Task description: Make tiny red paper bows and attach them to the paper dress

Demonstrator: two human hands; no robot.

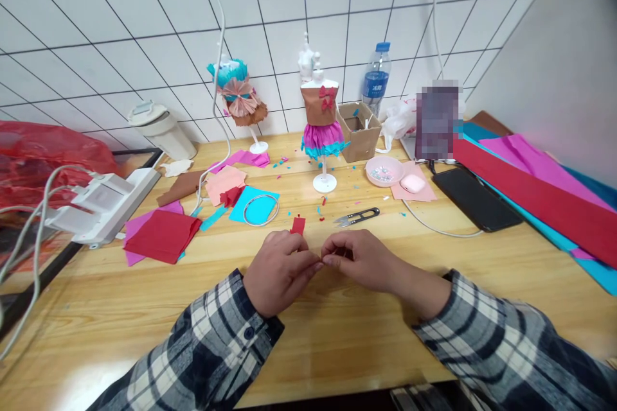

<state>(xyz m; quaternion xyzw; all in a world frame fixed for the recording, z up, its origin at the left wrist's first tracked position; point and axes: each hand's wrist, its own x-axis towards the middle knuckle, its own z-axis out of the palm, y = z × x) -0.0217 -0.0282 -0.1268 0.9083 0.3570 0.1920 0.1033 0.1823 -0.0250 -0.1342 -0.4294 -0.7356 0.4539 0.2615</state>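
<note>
Low over the middle of the wooden table, my left hand (pixel 284 266) and my right hand (pixel 364 260) meet at the fingertips. Both are closed in a pinch; whatever sits between the fingers is too small or hidden to name. A small red paper piece (pixel 299 225) shows just beyond my left fingers. Thread snips (pixel 357 217) lie past my right hand. Behind them stands a mini dress form (pixel 321 106) in a brown top with red bows and a pink skirt edged in blue. Another dress form (pixel 238 93), dressed in blue, peach and brown, leans at the back left.
Red paper (pixel 162 236), blue paper (pixel 253 204) and a bangle-like ring (pixel 261 210) lie to the left, near a power strip (pixel 103 202). A cardboard box (pixel 359 135), bead dish (pixel 384 171), black phone (pixel 477 198) and long red strip (pixel 535 189) occupy the right.
</note>
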